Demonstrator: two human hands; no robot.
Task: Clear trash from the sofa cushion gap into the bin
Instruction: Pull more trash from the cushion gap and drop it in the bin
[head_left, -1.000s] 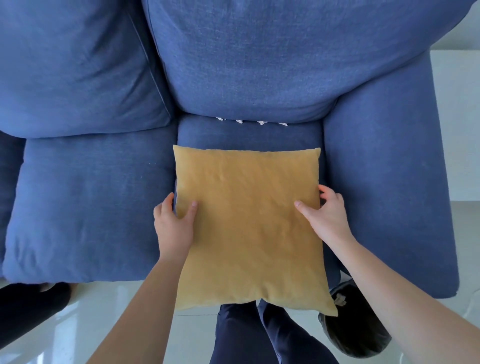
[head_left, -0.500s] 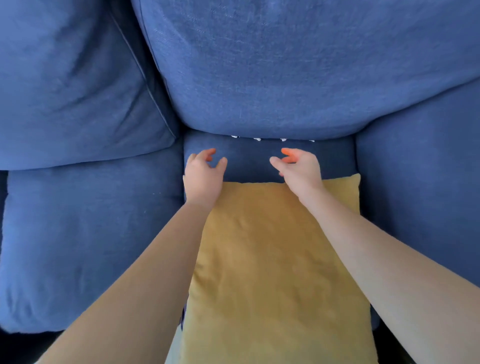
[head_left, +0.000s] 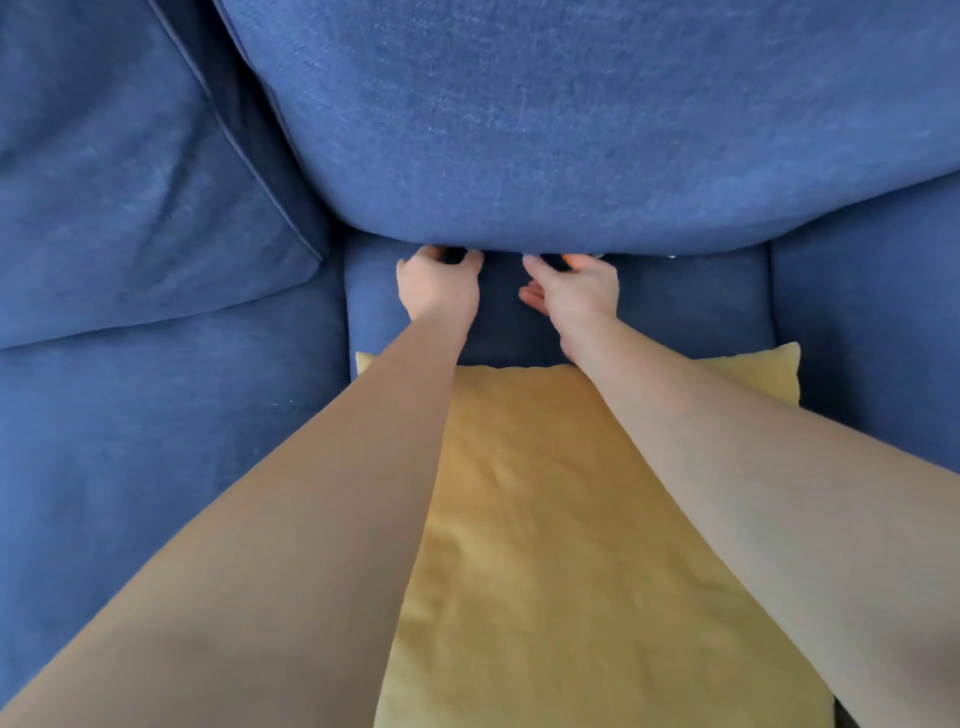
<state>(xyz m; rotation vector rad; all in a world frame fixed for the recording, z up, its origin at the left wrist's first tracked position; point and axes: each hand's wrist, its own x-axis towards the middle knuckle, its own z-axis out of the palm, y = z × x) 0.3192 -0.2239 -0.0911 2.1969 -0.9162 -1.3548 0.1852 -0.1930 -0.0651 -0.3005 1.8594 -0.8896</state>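
Both my hands reach to the gap (head_left: 501, 254) where the blue back cushion (head_left: 571, 130) meets the narrow seat cushion (head_left: 691, 306). My left hand (head_left: 439, 283) is curled at the gap with thumb and fingers apart, its fingertips touching the back cushion's lower edge. My right hand (head_left: 576, 288) sits just to the right, fingers spread, tips partly under the same edge. Small white bits of trash (head_left: 598, 255) peek out of the gap right of my right hand. I see nothing held in either hand. The bin is out of view.
A mustard-yellow pillow (head_left: 561, 519) lies on the seat under my forearms. A second back cushion (head_left: 130, 182) and a wide seat cushion (head_left: 156, 441) fill the left. The sofa's blue armrest (head_left: 872, 338) rises on the right.
My hands let go of the yellow pillow and moved forward over it to the cushion gap. The view moved closer, and the floor and dark bin dropped out of sight.
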